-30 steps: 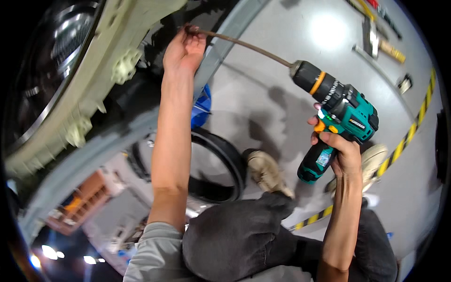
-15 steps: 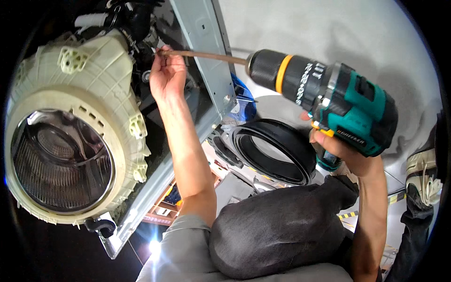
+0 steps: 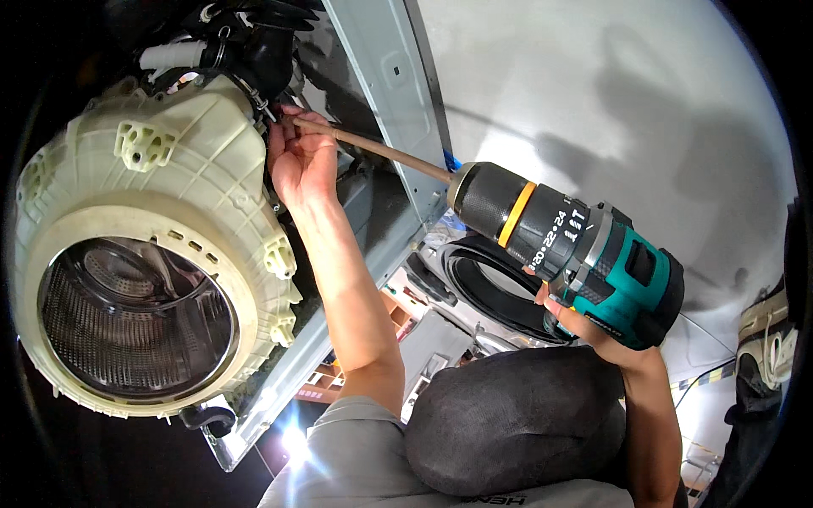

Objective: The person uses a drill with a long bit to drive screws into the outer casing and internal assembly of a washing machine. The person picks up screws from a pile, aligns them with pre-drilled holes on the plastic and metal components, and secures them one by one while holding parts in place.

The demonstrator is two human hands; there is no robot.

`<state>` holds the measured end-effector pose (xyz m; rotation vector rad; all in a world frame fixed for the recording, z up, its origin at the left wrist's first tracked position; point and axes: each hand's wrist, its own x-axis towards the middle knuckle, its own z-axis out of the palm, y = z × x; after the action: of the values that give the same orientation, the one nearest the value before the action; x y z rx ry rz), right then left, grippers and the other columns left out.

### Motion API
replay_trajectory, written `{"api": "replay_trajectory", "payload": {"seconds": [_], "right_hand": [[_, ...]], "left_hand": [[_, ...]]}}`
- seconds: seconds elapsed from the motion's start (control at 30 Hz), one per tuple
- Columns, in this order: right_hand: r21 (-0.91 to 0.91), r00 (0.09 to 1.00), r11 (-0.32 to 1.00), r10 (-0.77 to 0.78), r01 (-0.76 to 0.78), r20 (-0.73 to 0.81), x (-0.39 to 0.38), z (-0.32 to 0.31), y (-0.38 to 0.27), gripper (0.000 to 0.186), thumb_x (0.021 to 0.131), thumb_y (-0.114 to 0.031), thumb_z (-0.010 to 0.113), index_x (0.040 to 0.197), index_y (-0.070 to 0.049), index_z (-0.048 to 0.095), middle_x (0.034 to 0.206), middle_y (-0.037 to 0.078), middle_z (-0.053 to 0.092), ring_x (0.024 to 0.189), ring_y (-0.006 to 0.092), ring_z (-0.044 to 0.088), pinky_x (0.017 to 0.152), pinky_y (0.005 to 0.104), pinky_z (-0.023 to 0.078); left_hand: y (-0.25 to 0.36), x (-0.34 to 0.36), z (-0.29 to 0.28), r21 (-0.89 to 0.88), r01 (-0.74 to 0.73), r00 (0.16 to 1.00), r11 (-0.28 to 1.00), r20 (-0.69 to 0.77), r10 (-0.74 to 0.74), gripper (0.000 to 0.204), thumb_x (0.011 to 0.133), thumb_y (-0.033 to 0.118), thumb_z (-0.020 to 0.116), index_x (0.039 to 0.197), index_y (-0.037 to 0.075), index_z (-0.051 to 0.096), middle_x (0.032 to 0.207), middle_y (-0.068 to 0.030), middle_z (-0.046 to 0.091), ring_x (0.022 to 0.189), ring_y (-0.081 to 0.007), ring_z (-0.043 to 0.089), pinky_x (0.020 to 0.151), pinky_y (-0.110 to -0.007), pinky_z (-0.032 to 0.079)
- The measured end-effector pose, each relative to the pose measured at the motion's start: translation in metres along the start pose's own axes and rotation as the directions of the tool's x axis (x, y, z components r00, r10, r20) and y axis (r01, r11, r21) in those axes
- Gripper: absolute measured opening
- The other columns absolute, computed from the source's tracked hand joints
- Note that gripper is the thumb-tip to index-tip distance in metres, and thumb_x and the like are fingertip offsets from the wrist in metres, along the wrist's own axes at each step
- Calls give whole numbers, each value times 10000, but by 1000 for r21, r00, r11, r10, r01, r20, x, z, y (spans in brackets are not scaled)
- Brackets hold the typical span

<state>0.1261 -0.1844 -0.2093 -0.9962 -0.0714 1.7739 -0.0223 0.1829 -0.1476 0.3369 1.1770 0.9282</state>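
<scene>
A green and black cordless drill [image 3: 622, 271] is in my right hand [image 3: 593, 330], whose fingers wrap round its handle below the body. From its chuck a long brownish bit [image 3: 381, 151] runs up and left to my left hand [image 3: 305, 161]. The left palm is turned up, and its fingers curl round the bit's far end. That end lies beside a cream plastic washing-machine tub [image 3: 195, 178], near dark hoses and fittings; what the tip meets is hidden by the fingers.
A grey metal cabinet frame [image 3: 373, 68] runs past my left forearm. The tub's round opening shows a metal drum [image 3: 127, 339]. A black rubber ring [image 3: 478, 262] lies behind the drill. A dark cap-like rounded shape [image 3: 517, 423] fills the lower middle. Another person's leg [image 3: 749, 415] stands far right.
The drill has dropped lower in view, so the bit slopes down more steeply toward it. The tub and frame appear shifted slightly right and down. Both hands keep their hold.
</scene>
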Motion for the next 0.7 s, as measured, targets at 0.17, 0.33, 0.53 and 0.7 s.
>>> {"api": "replay_trajectory", "payload": {"seconds": [0.17,0.33,0.53,0.7], "right_hand": [[29,997,998,63,-62,-33,-1,0,12,285,800,-75,689,1072,-12,634,973,72,687,836,148,652,730,279,528],[-12,999,999,39,-39,-10,2,-5,4,300,807,-93,679,1091,-7,629,998,83,681,866,158,650,755,285,524],[-38,1000,999,10,-10,-12,4,-7,-11,321,817,-114,667,1114,-2,623,1028,97,675,903,171,648,785,292,518],[-33,999,999,-31,31,-7,7,-2,-17,339,825,-132,657,1133,3,618,1054,109,670,933,182,646,810,297,513]], "left_hand": [[8,14,-16,44,-19,1000,999,-10,19,180,947,126,488,975,-26,580,919,-152,618,880,-248,578,774,-372,424],[9,1,-14,2,27,1000,1000,5,-27,176,944,131,493,974,-20,578,903,-150,617,873,-247,582,767,-372,417],[3,0,-11,33,-3,998,999,59,1,180,952,147,479,991,3,579,967,-126,618,916,-251,591,777,-384,372],[5,2,-2,69,-42,999,997,28,40,139,951,147,496,963,30,569,953,-111,612,931,-264,597,797,-412,404]]}}
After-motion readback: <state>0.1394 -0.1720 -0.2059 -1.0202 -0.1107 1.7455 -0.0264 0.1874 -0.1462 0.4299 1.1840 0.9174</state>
